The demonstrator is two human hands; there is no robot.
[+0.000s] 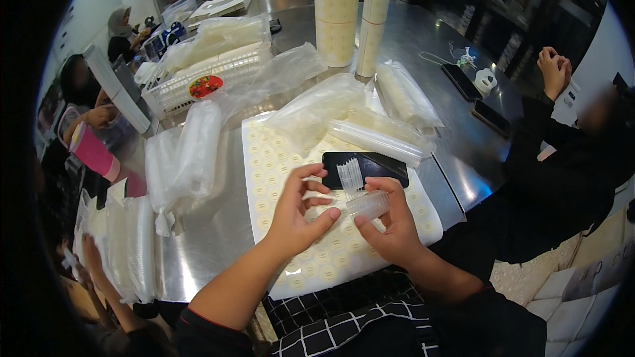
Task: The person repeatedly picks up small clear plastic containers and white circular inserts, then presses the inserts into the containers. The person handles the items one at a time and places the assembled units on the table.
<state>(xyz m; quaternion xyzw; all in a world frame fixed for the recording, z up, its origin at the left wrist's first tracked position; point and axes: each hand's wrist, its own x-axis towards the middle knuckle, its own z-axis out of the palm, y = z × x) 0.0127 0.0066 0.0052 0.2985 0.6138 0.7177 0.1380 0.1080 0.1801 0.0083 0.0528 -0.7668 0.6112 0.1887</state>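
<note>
My right hand (394,225) grips a short stack of clear round plastic lids or shallow cups (369,205) between thumb and fingers. To its left, my left hand (301,215) is open, fingers curved and apart, its thumb tip near the stack. Beneath both lies a large white sheet of round cream stickers (317,261). A black phone (387,167) rests on the sheet just beyond my fingers. Over the phone shows a pale ridged shape (349,174); whether it is a second stack or a reflection, I cannot tell.
Clear plastic sleeves of stacked pieces (380,142) lie beyond the phone. Two tall sticker rolls (337,13) stand at the back. A white basket (178,89), bagged stacks (198,152) and a pink tumbler (92,149) are left. A person in black (562,158) sits right; others work at left.
</note>
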